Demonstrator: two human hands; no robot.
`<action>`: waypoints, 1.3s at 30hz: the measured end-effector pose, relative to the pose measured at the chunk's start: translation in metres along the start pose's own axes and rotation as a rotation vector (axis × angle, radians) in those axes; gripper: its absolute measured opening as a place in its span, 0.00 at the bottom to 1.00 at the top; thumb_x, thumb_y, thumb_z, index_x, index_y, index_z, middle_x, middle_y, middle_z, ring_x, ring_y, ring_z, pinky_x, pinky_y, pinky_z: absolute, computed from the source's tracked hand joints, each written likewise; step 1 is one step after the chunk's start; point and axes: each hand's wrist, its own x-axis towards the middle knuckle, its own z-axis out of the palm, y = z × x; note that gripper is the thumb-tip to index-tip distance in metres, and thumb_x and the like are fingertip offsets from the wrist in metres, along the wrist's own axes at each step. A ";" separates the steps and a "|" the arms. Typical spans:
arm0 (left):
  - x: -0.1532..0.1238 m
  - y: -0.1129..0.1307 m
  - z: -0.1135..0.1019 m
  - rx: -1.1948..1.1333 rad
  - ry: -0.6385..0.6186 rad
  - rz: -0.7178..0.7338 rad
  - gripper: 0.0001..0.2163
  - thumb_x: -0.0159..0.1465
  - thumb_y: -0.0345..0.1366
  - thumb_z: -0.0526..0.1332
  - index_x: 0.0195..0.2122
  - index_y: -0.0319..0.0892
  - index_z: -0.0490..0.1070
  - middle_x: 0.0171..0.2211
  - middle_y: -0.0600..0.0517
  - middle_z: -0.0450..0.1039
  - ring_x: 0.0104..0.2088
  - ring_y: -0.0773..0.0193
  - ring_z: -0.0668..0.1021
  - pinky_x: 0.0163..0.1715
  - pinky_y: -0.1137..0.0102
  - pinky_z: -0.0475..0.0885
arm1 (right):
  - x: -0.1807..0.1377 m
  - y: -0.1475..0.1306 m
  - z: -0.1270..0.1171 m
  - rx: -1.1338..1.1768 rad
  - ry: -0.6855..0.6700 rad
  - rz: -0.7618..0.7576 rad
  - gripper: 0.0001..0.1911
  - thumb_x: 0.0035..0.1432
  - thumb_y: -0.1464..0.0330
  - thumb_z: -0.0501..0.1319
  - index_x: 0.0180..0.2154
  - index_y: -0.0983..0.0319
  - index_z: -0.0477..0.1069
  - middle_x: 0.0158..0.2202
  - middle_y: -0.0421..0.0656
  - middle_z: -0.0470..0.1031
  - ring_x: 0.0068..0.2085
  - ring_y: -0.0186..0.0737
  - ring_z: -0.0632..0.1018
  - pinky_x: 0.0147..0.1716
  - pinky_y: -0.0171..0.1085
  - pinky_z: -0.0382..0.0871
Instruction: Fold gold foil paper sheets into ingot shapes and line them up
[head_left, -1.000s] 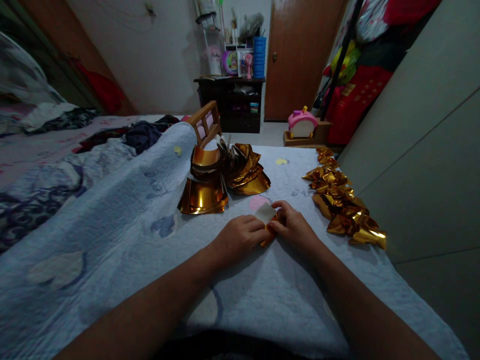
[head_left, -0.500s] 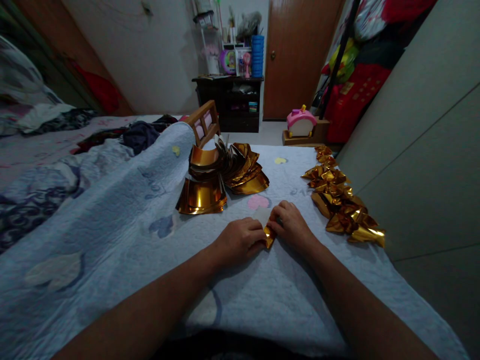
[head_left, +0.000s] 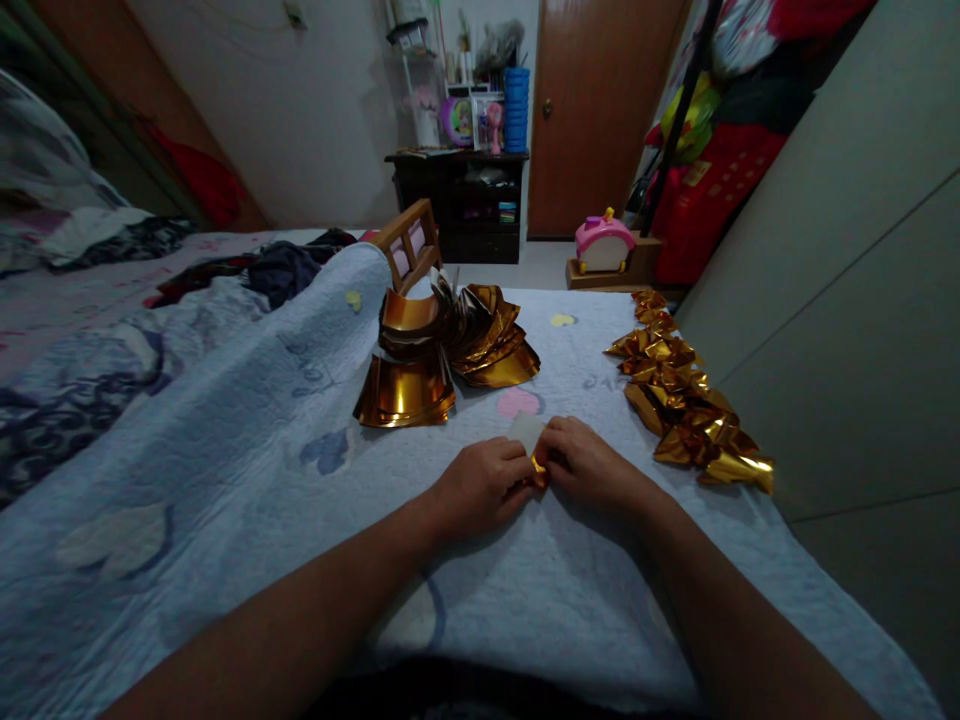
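Note:
My left hand (head_left: 481,486) and my right hand (head_left: 592,464) meet over a small gold foil sheet (head_left: 528,436) on the pale blue quilt (head_left: 225,440). Both hands pinch it with closed fingers. Its white back shows at the top and a sliver of gold shows between my fingertips. Most of the sheet is hidden under my fingers.
A fanned stack of flat gold foil sheets (head_left: 442,355) lies just beyond my hands. A row of several folded gold pieces (head_left: 686,400) runs along the right edge beside a grey wall (head_left: 847,300). A wooden chair back (head_left: 409,245), a dark cabinet (head_left: 465,205) and a pink toy (head_left: 604,243) stand farther off.
My hands have closed in on the foil sheet. Less of its white back and gold side shows now than a second ago.

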 end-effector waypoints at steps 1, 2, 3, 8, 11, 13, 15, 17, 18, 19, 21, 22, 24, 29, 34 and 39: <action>0.000 0.000 0.000 0.001 -0.006 -0.009 0.04 0.66 0.30 0.59 0.39 0.40 0.74 0.35 0.49 0.75 0.37 0.61 0.76 0.37 0.68 0.70 | -0.001 -0.002 -0.002 -0.013 -0.019 0.002 0.07 0.55 0.78 0.58 0.31 0.61 0.73 0.37 0.46 0.73 0.41 0.43 0.70 0.43 0.41 0.62; 0.000 0.000 0.000 0.004 -0.014 -0.020 0.04 0.65 0.29 0.59 0.38 0.40 0.74 0.35 0.49 0.74 0.37 0.61 0.76 0.37 0.68 0.70 | -0.003 -0.003 -0.003 -0.027 -0.038 0.004 0.07 0.54 0.78 0.59 0.32 0.61 0.73 0.38 0.46 0.72 0.41 0.44 0.70 0.43 0.41 0.62; 0.000 0.000 0.000 0.005 -0.022 -0.033 0.04 0.64 0.28 0.60 0.38 0.40 0.73 0.34 0.50 0.74 0.37 0.60 0.76 0.37 0.68 0.70 | -0.004 -0.004 -0.005 -0.040 -0.057 0.005 0.07 0.53 0.78 0.59 0.32 0.62 0.72 0.38 0.46 0.72 0.42 0.44 0.70 0.44 0.41 0.62; 0.001 0.001 0.002 -0.001 -0.018 -0.107 0.03 0.63 0.28 0.59 0.35 0.40 0.71 0.32 0.51 0.72 0.34 0.61 0.74 0.35 0.68 0.68 | -0.008 -0.006 -0.009 -0.060 -0.126 0.010 0.08 0.52 0.75 0.64 0.37 0.61 0.73 0.42 0.47 0.70 0.45 0.46 0.69 0.46 0.42 0.63; 0.001 0.001 0.002 -0.009 -0.013 -0.148 0.03 0.63 0.29 0.60 0.33 0.41 0.70 0.30 0.51 0.72 0.33 0.62 0.73 0.34 0.69 0.67 | -0.007 -0.002 -0.008 -0.029 -0.121 0.013 0.05 0.57 0.73 0.64 0.37 0.60 0.75 0.42 0.46 0.70 0.45 0.45 0.69 0.46 0.42 0.63; 0.001 0.000 0.001 -0.033 -0.025 -0.178 0.03 0.63 0.29 0.61 0.31 0.41 0.69 0.30 0.52 0.72 0.32 0.62 0.73 0.34 0.69 0.66 | -0.007 0.000 -0.008 0.001 -0.107 0.007 0.05 0.59 0.73 0.63 0.37 0.60 0.76 0.41 0.45 0.71 0.45 0.45 0.69 0.47 0.42 0.62; 0.000 0.000 -0.001 -0.067 -0.043 -0.214 0.04 0.62 0.29 0.63 0.31 0.41 0.69 0.30 0.53 0.72 0.32 0.63 0.73 0.33 0.70 0.65 | -0.007 0.001 -0.008 0.024 -0.107 0.003 0.05 0.59 0.73 0.63 0.37 0.60 0.77 0.41 0.45 0.71 0.45 0.45 0.69 0.47 0.42 0.62; 0.000 -0.001 -0.003 -0.102 -0.058 -0.246 0.04 0.61 0.30 0.64 0.30 0.41 0.70 0.29 0.53 0.72 0.32 0.64 0.73 0.33 0.70 0.64 | -0.007 0.001 -0.009 0.035 -0.111 0.008 0.06 0.59 0.74 0.64 0.37 0.59 0.78 0.41 0.45 0.71 0.46 0.45 0.69 0.47 0.43 0.62; 0.000 -0.002 -0.003 -0.114 -0.062 -0.260 0.05 0.61 0.30 0.65 0.30 0.41 0.70 0.29 0.54 0.72 0.32 0.64 0.73 0.33 0.70 0.64 | -0.007 0.000 -0.009 0.038 -0.111 0.011 0.06 0.59 0.73 0.64 0.37 0.59 0.78 0.41 0.45 0.71 0.45 0.45 0.69 0.47 0.43 0.62; 0.000 -0.003 -0.003 -0.123 -0.066 -0.271 0.05 0.61 0.30 0.65 0.30 0.41 0.70 0.29 0.54 0.72 0.32 0.64 0.73 0.33 0.71 0.64 | -0.007 0.000 -0.009 0.039 -0.112 0.013 0.06 0.59 0.73 0.64 0.37 0.59 0.78 0.41 0.45 0.71 0.45 0.45 0.69 0.47 0.43 0.62; 0.000 -0.004 -0.003 -0.137 -0.068 -0.283 0.05 0.61 0.31 0.66 0.29 0.41 0.71 0.29 0.54 0.72 0.32 0.65 0.73 0.33 0.71 0.64 | -0.008 -0.001 -0.010 0.040 -0.111 0.019 0.06 0.58 0.73 0.64 0.37 0.58 0.78 0.41 0.45 0.72 0.45 0.45 0.69 0.46 0.43 0.62; 0.000 -0.005 -0.003 -0.143 -0.068 -0.287 0.05 0.61 0.31 0.66 0.29 0.41 0.72 0.29 0.54 0.72 0.31 0.65 0.73 0.32 0.71 0.64 | -0.008 -0.002 -0.010 0.039 -0.110 0.024 0.06 0.58 0.73 0.65 0.37 0.58 0.78 0.41 0.45 0.72 0.45 0.45 0.69 0.46 0.43 0.62; 0.000 -0.006 -0.003 -0.155 -0.065 -0.291 0.04 0.61 0.31 0.67 0.29 0.40 0.73 0.29 0.54 0.72 0.31 0.66 0.73 0.31 0.72 0.64 | -0.008 -0.002 -0.010 0.036 -0.113 0.036 0.07 0.57 0.74 0.65 0.37 0.57 0.78 0.41 0.44 0.72 0.46 0.45 0.69 0.46 0.43 0.62; 0.002 -0.008 -0.003 -0.182 -0.074 -0.299 0.04 0.60 0.31 0.67 0.29 0.40 0.74 0.28 0.54 0.73 0.30 0.66 0.74 0.31 0.72 0.64 | -0.008 -0.004 -0.010 0.041 -0.134 0.044 0.08 0.58 0.74 0.64 0.37 0.57 0.79 0.43 0.45 0.72 0.47 0.46 0.69 0.48 0.44 0.61; 0.002 -0.007 -0.007 -0.195 -0.103 -0.276 0.03 0.61 0.30 0.67 0.30 0.39 0.76 0.29 0.53 0.75 0.32 0.65 0.76 0.34 0.72 0.66 | -0.007 -0.004 -0.008 0.039 -0.122 0.039 0.07 0.59 0.73 0.64 0.37 0.57 0.79 0.43 0.45 0.72 0.46 0.46 0.69 0.47 0.43 0.61; 0.002 -0.005 -0.009 -0.222 -0.102 -0.251 0.04 0.64 0.30 0.63 0.31 0.40 0.76 0.31 0.52 0.76 0.33 0.65 0.76 0.36 0.71 0.68 | -0.006 -0.004 -0.005 0.012 -0.104 0.036 0.07 0.61 0.72 0.62 0.37 0.58 0.79 0.42 0.46 0.72 0.45 0.46 0.68 0.46 0.43 0.60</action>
